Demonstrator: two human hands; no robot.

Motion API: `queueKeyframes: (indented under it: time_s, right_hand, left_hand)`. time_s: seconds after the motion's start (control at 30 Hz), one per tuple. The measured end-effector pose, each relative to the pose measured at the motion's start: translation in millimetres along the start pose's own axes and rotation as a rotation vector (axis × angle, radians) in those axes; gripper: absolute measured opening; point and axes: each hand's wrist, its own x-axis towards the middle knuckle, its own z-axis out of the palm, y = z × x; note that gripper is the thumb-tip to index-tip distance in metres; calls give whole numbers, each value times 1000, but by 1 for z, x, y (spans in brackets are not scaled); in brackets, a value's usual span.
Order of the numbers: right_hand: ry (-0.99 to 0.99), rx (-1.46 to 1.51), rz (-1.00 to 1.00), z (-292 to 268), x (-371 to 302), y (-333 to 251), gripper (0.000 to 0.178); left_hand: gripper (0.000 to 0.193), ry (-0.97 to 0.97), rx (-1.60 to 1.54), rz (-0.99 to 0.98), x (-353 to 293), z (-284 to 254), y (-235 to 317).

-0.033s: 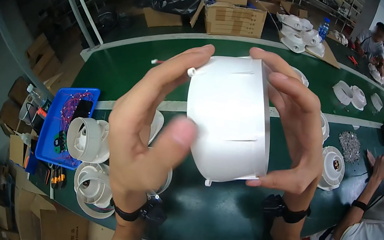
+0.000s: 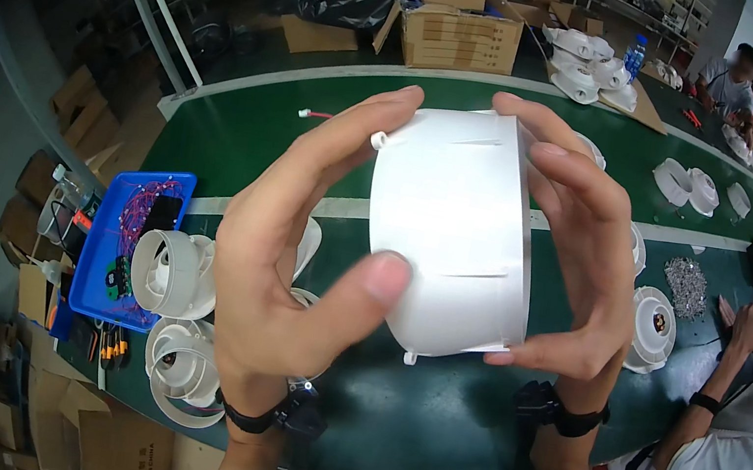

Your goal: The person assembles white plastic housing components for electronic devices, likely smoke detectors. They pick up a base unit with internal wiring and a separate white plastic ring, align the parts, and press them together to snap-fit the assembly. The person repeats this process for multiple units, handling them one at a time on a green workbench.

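Note:
Both my hands hold a white plastic round housing (image 2: 452, 228) in mid-air above the bench, turned so its curved side wall faces me. My left hand (image 2: 304, 253) grips the left part, thumb across the wall and fingertips on the upper edge. My right hand (image 2: 585, 240) clasps the right rim, fingers at the top and thumb at the lower corner. Small lugs stick out at the housing's left and bottom edges. Behind my left fingers shows a white connector on a red wire (image 2: 315, 114); where it leads is hidden.
Left of my hands, a blue tray (image 2: 93, 262) holds wires, near white ring-shaped parts (image 2: 166, 272) on the green bench (image 2: 421, 442). To the right are another white housing (image 2: 651, 331), a pile of small metal pieces (image 2: 685, 287) and a co-worker's arm (image 2: 720, 382). Cardboard boxes (image 2: 459, 40) stand behind.
My left thumb has shifted right and down, further onto the housing's wall. The housing has barely moved, and more of the red wire shows beside my left fingers.

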Motion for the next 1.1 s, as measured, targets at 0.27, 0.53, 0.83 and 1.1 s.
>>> queueKeyframes:
  time_s: [0.27, 0.53, 0.83, 1.1]
  right_hand:
    - [-13, -24, -15, 0, 1, 0, 112]
    - [2, -30, -16, -2, 0, 0, 112]
    - [-16, -68, 8, -1, -2, 2, 112]
    - [-21, -36, 16, -7, -4, 0, 113]
  left_hand:
    - [65, 25, 47, -132, 1, -2, 9]
    - [60, -53, -27, 18, 1, -2, 0]
    - [53, 36, -120, -214, 1, 2, 10]
    - [71, -95, -102, -127, 0, -4, 10]
